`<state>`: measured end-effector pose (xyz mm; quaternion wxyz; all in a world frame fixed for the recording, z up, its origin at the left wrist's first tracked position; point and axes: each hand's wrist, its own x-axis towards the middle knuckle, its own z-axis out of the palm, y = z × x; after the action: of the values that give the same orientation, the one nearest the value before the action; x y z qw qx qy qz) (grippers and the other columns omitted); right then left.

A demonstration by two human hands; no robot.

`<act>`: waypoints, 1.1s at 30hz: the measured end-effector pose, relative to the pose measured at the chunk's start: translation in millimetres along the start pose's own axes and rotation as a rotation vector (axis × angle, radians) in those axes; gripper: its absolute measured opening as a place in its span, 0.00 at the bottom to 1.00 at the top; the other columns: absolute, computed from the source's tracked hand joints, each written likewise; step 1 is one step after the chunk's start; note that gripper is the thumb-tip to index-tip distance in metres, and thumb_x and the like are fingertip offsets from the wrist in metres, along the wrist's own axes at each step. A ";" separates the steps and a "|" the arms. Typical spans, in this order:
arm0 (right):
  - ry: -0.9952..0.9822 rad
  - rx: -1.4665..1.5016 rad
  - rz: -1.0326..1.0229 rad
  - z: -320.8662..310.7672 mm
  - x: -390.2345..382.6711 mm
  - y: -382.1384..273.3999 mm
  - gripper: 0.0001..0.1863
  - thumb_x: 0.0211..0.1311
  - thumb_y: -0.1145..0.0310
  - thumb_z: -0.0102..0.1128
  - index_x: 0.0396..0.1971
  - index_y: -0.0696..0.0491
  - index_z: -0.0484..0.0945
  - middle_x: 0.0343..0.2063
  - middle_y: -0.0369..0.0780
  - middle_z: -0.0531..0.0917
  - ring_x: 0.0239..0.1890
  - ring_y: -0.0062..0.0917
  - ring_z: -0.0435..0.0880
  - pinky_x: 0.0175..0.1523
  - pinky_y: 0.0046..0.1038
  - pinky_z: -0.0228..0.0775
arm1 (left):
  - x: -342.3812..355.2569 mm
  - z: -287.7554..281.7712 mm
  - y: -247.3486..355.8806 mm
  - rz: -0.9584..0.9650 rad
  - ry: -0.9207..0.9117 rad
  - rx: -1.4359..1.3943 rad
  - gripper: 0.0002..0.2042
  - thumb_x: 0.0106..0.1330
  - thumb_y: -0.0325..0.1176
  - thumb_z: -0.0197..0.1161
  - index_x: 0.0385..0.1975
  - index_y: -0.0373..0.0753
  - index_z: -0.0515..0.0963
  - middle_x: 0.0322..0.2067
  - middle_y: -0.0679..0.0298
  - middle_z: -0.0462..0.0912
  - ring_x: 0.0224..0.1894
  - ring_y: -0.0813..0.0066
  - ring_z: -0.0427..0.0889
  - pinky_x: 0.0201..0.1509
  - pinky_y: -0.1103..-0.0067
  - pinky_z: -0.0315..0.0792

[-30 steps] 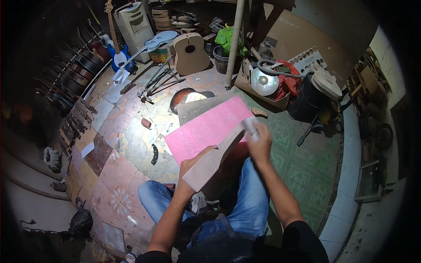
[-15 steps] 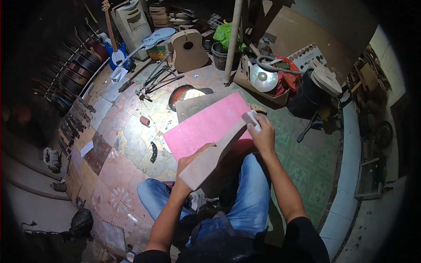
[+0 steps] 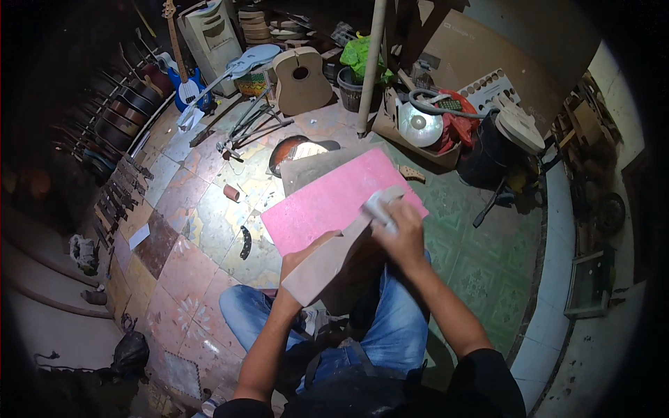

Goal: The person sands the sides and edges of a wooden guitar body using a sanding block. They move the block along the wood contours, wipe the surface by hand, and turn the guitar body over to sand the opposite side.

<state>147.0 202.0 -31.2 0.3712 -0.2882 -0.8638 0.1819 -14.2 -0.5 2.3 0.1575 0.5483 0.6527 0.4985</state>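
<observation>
A pale wooden guitar body [image 3: 324, 263] is tilted over my lap, its long curved edge facing up. My left hand [image 3: 301, 263] is closed around its left side, the fingers partly hidden by the wood. My right hand [image 3: 398, 233] grips a whitish-grey sanding block [image 3: 380, 211] and presses it on the edge toward the far end; this hand is a little blurred. Beyond the wood lies a flat pink board [image 3: 320, 209], with a grey-brown sheet [image 3: 300, 176] under its far side.
Farther off on the tiled floor are a sunburst guitar body [image 3: 283, 151], a red-brown roll [image 3: 231, 193] and a black curved piece [image 3: 245, 242]. An acoustic guitar body [image 3: 303, 87] stands behind a pole [image 3: 371, 70]. A cluttered box [image 3: 411, 150] sits at right; several guitars line the left.
My right hand has slid the sanding block along the edge, left and nearer to me, from the far end. My left hand and the guitar body have barely moved.
</observation>
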 end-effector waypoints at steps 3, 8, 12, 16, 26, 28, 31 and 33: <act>0.146 0.025 0.159 9.2 18.1 46.7 0.23 0.51 0.64 0.73 0.49 0.54 0.83 0.45 0.47 0.83 0.50 0.45 0.82 0.60 0.44 0.73 | 7.9 3.8 6.9 0.107 0.028 -0.010 0.22 0.60 0.28 0.72 0.56 0.38 0.81 0.49 0.60 0.88 0.40 0.69 0.91 0.46 0.79 0.82; 0.212 0.280 -0.049 32.5 -24.5 -4.2 0.19 0.54 0.70 0.73 0.45 0.59 0.80 0.48 0.52 0.81 0.51 0.49 0.81 0.58 0.44 0.74 | 9.0 -3.7 2.8 0.089 0.038 -0.023 0.24 0.60 0.28 0.73 0.58 0.38 0.80 0.47 0.59 0.88 0.40 0.72 0.90 0.46 0.81 0.81; 0.492 0.138 0.239 42.5 4.0 59.0 0.21 0.56 0.63 0.75 0.45 0.57 0.78 0.46 0.52 0.81 0.51 0.47 0.82 0.59 0.43 0.72 | 12.7 0.4 20.1 0.209 0.085 0.053 0.26 0.60 0.28 0.73 0.60 0.39 0.78 0.44 0.60 0.89 0.39 0.75 0.89 0.46 0.80 0.81; 0.438 0.343 -0.098 58.5 -26.0 -9.0 0.21 0.56 0.66 0.74 0.46 0.58 0.78 0.46 0.48 0.82 0.49 0.41 0.82 0.56 0.41 0.73 | 12.2 -2.0 1.5 0.088 0.054 -0.061 0.27 0.60 0.28 0.74 0.61 0.38 0.77 0.42 0.60 0.89 0.38 0.75 0.89 0.46 0.81 0.80; 0.403 0.193 -0.021 65.4 -21.5 22.4 0.22 0.57 0.63 0.73 0.47 0.59 0.78 0.47 0.50 0.81 0.49 0.45 0.81 0.55 0.44 0.73 | 14.6 -8.7 -11.1 0.133 0.020 -0.022 0.29 0.57 0.33 0.76 0.61 0.37 0.77 0.43 0.58 0.89 0.39 0.73 0.89 0.46 0.80 0.80; 0.401 0.089 0.259 50.9 -0.8 55.8 0.19 0.59 0.66 0.71 0.47 0.60 0.78 0.47 0.50 0.81 0.48 0.44 0.81 0.55 0.41 0.74 | 7.4 -9.5 8.0 0.142 -0.005 0.059 0.29 0.57 0.33 0.77 0.61 0.38 0.77 0.43 0.58 0.89 0.39 0.73 0.89 0.45 0.80 0.80; 0.498 0.204 0.217 62.3 -1.3 41.1 0.20 0.60 0.67 0.71 0.48 0.60 0.78 0.47 0.50 0.81 0.50 0.43 0.81 0.57 0.40 0.73 | 13.1 -7.5 13.1 0.194 0.104 0.074 0.28 0.58 0.33 0.76 0.61 0.40 0.78 0.42 0.59 0.89 0.38 0.72 0.90 0.45 0.80 0.80; 0.463 0.236 -0.053 61.9 -20.3 1.4 0.21 0.59 0.69 0.72 0.50 0.58 0.78 0.49 0.50 0.80 0.52 0.41 0.79 0.57 0.41 0.72 | 9.1 -4.7 3.4 0.047 0.043 -0.030 0.28 0.59 0.33 0.76 0.61 0.42 0.78 0.43 0.59 0.89 0.39 0.73 0.89 0.45 0.80 0.80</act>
<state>112.7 184.0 -83.5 0.5948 -0.2540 -0.7358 0.2008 -19.0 4.9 10.3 0.1400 0.5503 0.6354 0.5233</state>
